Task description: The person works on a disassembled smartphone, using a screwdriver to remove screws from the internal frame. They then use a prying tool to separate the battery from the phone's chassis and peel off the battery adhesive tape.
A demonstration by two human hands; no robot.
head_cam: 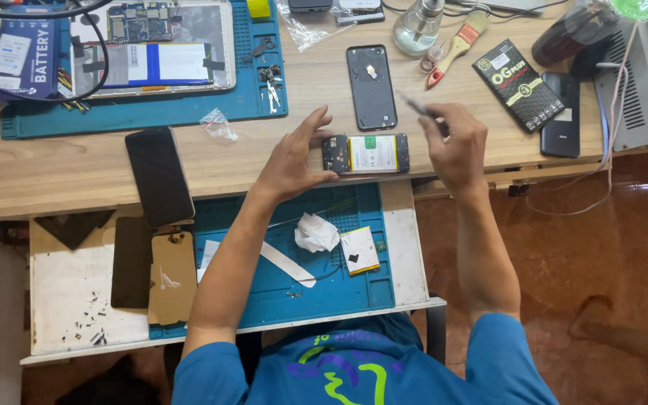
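An opened phone (367, 154) with its battery and circuit board showing lies on the wooden table (54, 165) near the front edge. My left hand (294, 154) grips its left end between thumb and fingers. My right hand (455, 144) hovers just right of the phone, closed around a thin metal tool (414, 103) that points up and to the left. A black back cover (371, 86) lies just beyond the phone.
A blue mat (144, 112) holds an opened tablet (151, 45) at back left. A dark phone (159, 175) lies at left. The pulled-out drawer (403, 247) holds a blue mat, tissue (316, 232), battery (359, 250) and screws. Brush (455, 46), glass bottle (418, 26), black box (517, 84) at right.
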